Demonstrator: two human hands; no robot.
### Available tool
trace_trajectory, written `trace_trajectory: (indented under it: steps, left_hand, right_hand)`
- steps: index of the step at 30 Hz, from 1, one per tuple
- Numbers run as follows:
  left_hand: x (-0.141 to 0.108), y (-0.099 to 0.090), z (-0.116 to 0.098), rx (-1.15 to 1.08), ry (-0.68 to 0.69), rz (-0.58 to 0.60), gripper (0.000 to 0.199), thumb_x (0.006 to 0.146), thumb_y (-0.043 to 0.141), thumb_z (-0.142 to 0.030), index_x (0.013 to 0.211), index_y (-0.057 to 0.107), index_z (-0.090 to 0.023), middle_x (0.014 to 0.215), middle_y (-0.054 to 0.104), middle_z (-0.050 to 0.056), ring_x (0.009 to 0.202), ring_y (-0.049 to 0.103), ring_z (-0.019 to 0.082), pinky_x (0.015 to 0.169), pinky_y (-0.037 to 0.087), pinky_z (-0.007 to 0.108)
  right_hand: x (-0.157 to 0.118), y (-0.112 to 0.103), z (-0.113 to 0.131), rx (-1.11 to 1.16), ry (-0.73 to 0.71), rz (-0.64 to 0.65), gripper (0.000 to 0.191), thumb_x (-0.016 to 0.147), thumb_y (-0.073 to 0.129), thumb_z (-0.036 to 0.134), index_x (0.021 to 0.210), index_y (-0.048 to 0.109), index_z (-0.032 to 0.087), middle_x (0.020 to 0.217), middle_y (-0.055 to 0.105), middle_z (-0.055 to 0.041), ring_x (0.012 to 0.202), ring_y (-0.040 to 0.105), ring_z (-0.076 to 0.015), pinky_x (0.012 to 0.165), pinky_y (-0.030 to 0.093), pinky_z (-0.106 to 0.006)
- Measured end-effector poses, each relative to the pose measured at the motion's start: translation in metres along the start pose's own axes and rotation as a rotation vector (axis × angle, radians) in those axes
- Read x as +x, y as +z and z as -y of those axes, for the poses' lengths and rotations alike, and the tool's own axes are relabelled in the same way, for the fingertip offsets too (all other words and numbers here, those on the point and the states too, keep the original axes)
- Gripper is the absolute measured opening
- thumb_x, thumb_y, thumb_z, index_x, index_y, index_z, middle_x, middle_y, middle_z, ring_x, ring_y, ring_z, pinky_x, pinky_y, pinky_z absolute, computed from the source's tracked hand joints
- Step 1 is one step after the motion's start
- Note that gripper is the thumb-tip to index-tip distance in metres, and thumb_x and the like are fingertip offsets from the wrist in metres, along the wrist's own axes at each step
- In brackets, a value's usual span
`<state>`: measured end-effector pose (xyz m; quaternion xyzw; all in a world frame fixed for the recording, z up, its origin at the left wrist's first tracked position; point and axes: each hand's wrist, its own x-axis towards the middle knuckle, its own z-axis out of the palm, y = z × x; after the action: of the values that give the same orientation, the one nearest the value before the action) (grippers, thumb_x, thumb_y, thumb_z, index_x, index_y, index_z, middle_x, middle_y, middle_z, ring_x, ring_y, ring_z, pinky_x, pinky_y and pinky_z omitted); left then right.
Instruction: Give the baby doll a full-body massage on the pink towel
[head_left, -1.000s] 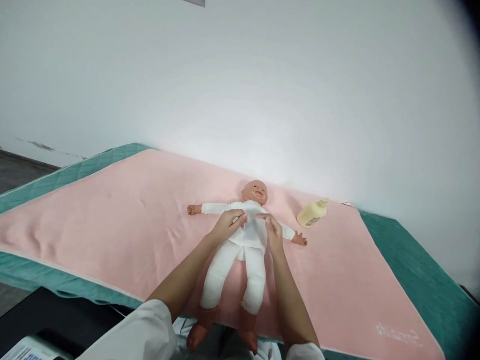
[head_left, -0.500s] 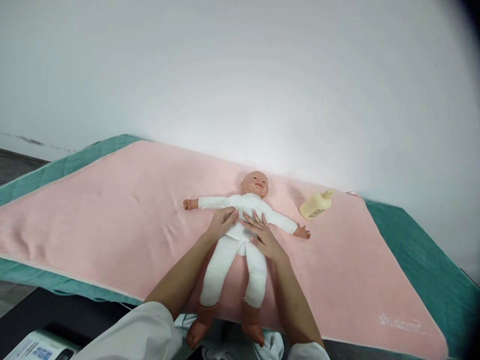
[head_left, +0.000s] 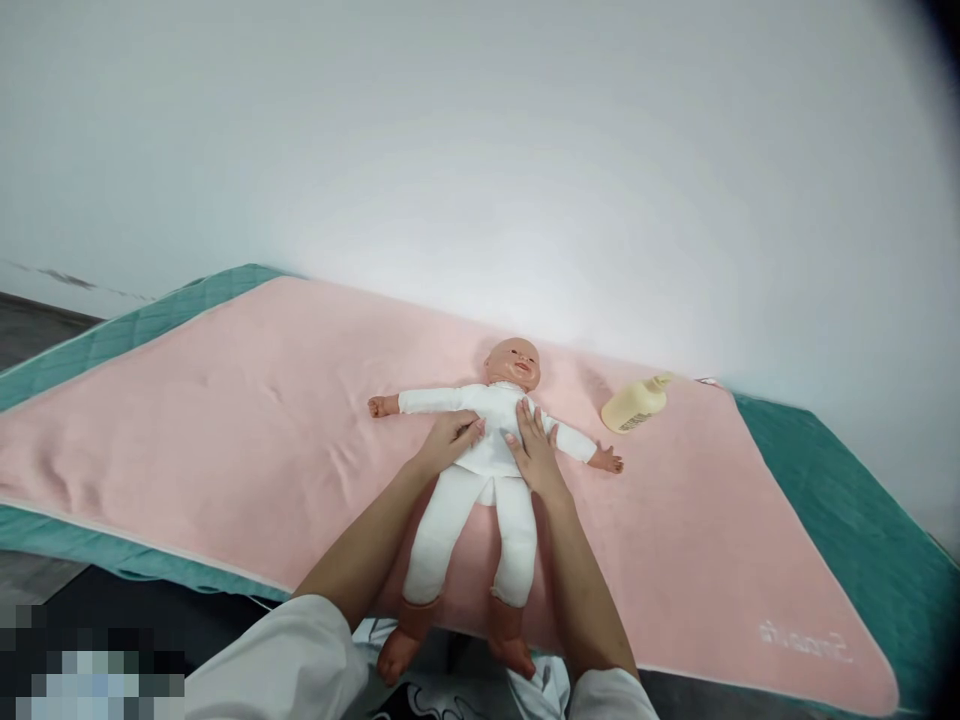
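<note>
A baby doll [head_left: 499, 425] in a white suit lies on its back on a pink mat [head_left: 675, 560], head away from me, arms spread and feet over the near edge. My left hand [head_left: 451, 440] rests against the left side of its torso, fingers bent at the white cloth; whether they pinch any cloth cannot be made out. My right hand [head_left: 536, 445] lies flat on the right side of the chest, with fingers spread and pointing up toward the shoulder. Beyond the doll's arm on the right, a pale yellow pump bottle [head_left: 634, 405] lies tilted on the mat.
A green quilted cover [head_left: 847, 490] shows under the mat at both sides. Behind the mat stands a pale wall [head_left: 480, 150]. Something dark is below the mat's near left edge, beside a pixelated patch.
My right hand has moved from the middle of the doll's torso to the right side of its chest and turned more upright. My left hand stays nearly in place.
</note>
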<state>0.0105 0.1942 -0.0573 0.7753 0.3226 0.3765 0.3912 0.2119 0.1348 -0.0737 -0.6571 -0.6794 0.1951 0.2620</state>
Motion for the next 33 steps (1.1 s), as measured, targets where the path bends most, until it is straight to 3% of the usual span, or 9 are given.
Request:
trace_trajectory:
  steps: [4,8,12,16,19,23,28,33]
  left_hand:
    - [0.002,-0.003,-0.003,0.073,0.011,0.044,0.042,0.095,0.043,-0.045,0.072,0.062,-0.016,0.066,0.061,0.002,0.062,0.053,0.013,0.064,0.042,0.026]
    - [0.003,-0.005,-0.005,0.158,0.163,0.107,0.032,0.088,0.059,-0.047,0.076,0.068,-0.019,0.073,0.066,0.005,0.072,0.059,0.016,0.074,0.048,0.03]
    - [0.0,0.0,0.001,-0.024,0.302,0.151,0.024,0.083,0.069,-0.044,0.086,0.075,-0.021,0.088,0.075,0.007,0.088,0.069,0.02,0.093,0.051,0.038]
    - [-0.002,0.005,0.004,-0.131,0.327,0.293,0.021,0.081,0.072,-0.041,0.093,0.077,-0.024,0.095,0.077,0.005,0.097,0.072,0.021,0.106,0.045,0.04]
    - [-0.001,0.003,-0.002,-0.036,0.343,0.383,0.02,0.084,0.07,-0.039,0.097,0.077,-0.026,0.101,0.077,0.004,0.109,0.068,0.022,0.115,0.034,0.043]
    - [0.0,-0.002,-0.014,0.154,0.347,0.451,0.026,0.088,0.063,-0.038,0.109,0.073,-0.028,0.124,0.069,0.003,0.131,0.053,0.023,0.122,0.014,0.049]
    - [0.003,-0.004,-0.017,0.302,0.281,0.454,0.047,0.092,0.055,-0.046,0.137,0.056,-0.03,0.146,0.051,0.003,0.146,0.031,0.024,0.123,0.008,0.051]
    - [0.009,0.0,-0.007,0.389,0.231,0.402,0.056,0.096,0.045,-0.052,0.148,0.04,-0.031,0.154,0.04,0.002,0.149,0.024,0.022,0.123,0.004,0.049]
  right_hand:
    - [0.0,0.005,-0.004,-0.012,0.082,-0.067,0.07,0.096,0.027,0.062,0.156,0.014,0.027,0.164,0.016,-0.0061,0.152,0.003,-0.034,0.115,-0.005,-0.069]
    - [-0.001,0.009,-0.005,-0.024,0.107,-0.115,0.066,0.098,0.022,0.057,0.155,0.019,0.025,0.163,0.02,-0.008,0.152,0.007,-0.0327,0.116,-0.002,-0.068]
    - [0.0,0.012,-0.006,-0.02,0.113,-0.134,0.061,0.1,0.019,0.052,0.154,0.022,0.025,0.162,0.021,-0.0059,0.152,0.011,-0.031,0.117,-0.001,-0.067]
    - [0.0,0.013,-0.008,-0.016,0.121,-0.131,0.061,0.1,0.017,0.051,0.154,0.022,0.024,0.162,0.019,-0.0049,0.152,0.011,-0.03,0.118,-0.001,-0.065]
    - [0.001,0.014,-0.01,-0.003,0.119,-0.126,0.061,0.1,0.015,0.051,0.154,0.021,0.024,0.162,0.019,-0.0048,0.152,0.01,-0.0295,0.117,-0.002,-0.065]
    - [0.001,0.016,-0.014,0.011,0.099,-0.13,0.06,0.1,0.016,0.052,0.154,0.021,0.027,0.162,0.02,-0.0038,0.152,0.01,-0.0285,0.117,-0.002,-0.067]
    - [0.002,0.017,-0.016,0.029,0.095,-0.135,0.059,0.1,0.013,0.051,0.154,0.021,0.029,0.162,0.02,-0.0039,0.153,0.009,-0.0278,0.116,-0.001,-0.068]
    - [0.002,0.017,-0.015,0.054,0.103,-0.13,0.059,0.1,0.013,0.051,0.154,0.024,0.028,0.162,0.02,-0.0036,0.153,0.008,-0.0285,0.116,-0.004,-0.068]
